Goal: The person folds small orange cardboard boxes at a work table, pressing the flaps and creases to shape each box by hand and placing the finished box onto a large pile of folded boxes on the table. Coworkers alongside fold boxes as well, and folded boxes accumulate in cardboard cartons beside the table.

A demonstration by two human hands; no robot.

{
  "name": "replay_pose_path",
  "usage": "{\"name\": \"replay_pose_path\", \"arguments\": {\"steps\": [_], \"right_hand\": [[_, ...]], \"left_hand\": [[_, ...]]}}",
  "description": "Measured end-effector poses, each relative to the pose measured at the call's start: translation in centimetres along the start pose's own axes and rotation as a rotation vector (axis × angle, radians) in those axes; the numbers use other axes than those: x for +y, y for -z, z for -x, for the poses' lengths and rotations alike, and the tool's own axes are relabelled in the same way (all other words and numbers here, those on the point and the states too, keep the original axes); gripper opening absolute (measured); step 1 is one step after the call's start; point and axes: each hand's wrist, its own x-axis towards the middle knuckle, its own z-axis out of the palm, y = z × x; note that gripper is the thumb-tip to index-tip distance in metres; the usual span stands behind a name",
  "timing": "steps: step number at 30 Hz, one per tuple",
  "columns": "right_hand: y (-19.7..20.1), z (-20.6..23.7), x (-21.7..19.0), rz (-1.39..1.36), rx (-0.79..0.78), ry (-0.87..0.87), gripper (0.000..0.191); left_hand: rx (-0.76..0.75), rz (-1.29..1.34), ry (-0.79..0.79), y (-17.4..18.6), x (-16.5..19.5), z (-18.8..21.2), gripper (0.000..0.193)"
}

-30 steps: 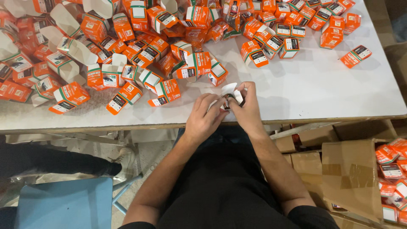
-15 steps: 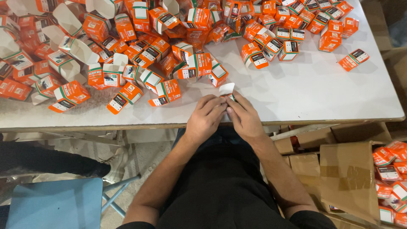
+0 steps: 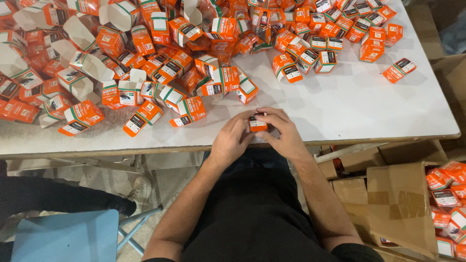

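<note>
The small orange cardboard box (image 3: 257, 124) pinched between the left hand (image 3: 233, 140) and right hand (image 3: 284, 133) looks like printed card with a slight sheen. The heap of orange, white and green cardboard boxes (image 3: 160, 73) shows the same coated finish, with plain matt white insides. The white worktop (image 3: 369, 106) is smooth and matt, scuffed grey towards its left edge. The brown corrugated cardboard cartons (image 3: 398, 204) look rough and dull. The blue stool seat (image 3: 65, 237) seems smooth plastic.

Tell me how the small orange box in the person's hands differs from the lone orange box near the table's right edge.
The held box sits gripped between the left hand and right hand at the table's near edge; the lone box lies untouched, apart from the pile. The held box is partly hidden by fingers; the lone box shows whole, lying on its side at a slant. Both are small orange cartons with a dark-and-white label.
</note>
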Motion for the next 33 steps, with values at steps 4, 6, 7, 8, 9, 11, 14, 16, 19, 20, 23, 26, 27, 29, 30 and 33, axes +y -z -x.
{"name": "replay_pose_path", "arguments": {"steps": [4,6,7,8,9,11,14,16,19,20,23,26,27,29,30,33], "right_hand": [[-1.0,0.0,-0.2,0.044,0.082,-0.023,0.033],[-1.2,-0.1,-0.1,0.043,0.103,-0.032,0.029],[-1.4,-0.1,-0.1,0.07,0.106,0.003,0.028],[-1.3,-0.1,-0.1,0.097,0.108,0.037,0.027],[-1.3,0.0,-0.2,0.15,0.111,0.065,0.027],[-1.3,0.1,-0.7,0.257,0.117,0.128,0.027],[-1.2,0.4,-1.4,0.401,0.089,0.238,0.038],[-1.1,0.4,-1.7,0.433,0.069,0.22,0.038],[-0.7,1.0,-1.8,0.542,0.079,0.242,0.035],[-0.4,1.3,-1.8,0.59,0.092,0.254,0.034],[2.0,2.5,-1.3,0.718,0.128,0.206,0.038],[6.6,1.4,0.7,1.032,0.182,-0.01,0.042],[7.9,0.5,1.5,1.201,0.216,-0.063,0.047],[9.5,-1.4,3.2,1.028,0.297,-0.006,0.058],[9.8,-2.9,3.9,0.989,0.276,0.076,0.058],[8.5,-6.0,4.5,0.897,0.188,0.245,0.047]], "left_hand": [[-0.016,0.089,0.043,0.2,-0.2,0.0,0.045],[-0.017,0.073,0.032,0.3,0.0,-0.1,0.049],[-0.021,0.076,0.03,0.5,0.1,-0.2,0.048],[-0.025,0.08,0.03,0.6,0.3,-0.3,0.048],[-0.029,0.083,0.03,0.7,0.5,-0.4,0.047],[-0.021,0.019,-0.008,1.0,1.0,-0.6,0.036],[0.006,-0.074,-0.106,1.2,1.8,-1.0,0.025],[0.011,-0.118,-0.159,1.3,2.0,-1.3,0.022],[-0.009,-0.098,-0.139,1.6,2.1,-1.3,0.023],[-0.016,-0.048,-0.097,1.6,2.1,-1.3,0.026],[-0.074,0.059,0.078,1.6,1.9,-0.6,0.034],[-0.041,0.059,0.108,1.3,1.4,-0.2,0.037],[-0.016,0.049,0.092,1.2,1.3,-0.1,0.038],[-0.009,0.045,0.082,1.1,1.1,0.3,0.038],[0.002,0.037,0.071,1.1,0.9,0.2,0.038],[0.025,0.043,0.105,0.9,0.8,0.2,0.041]]}}
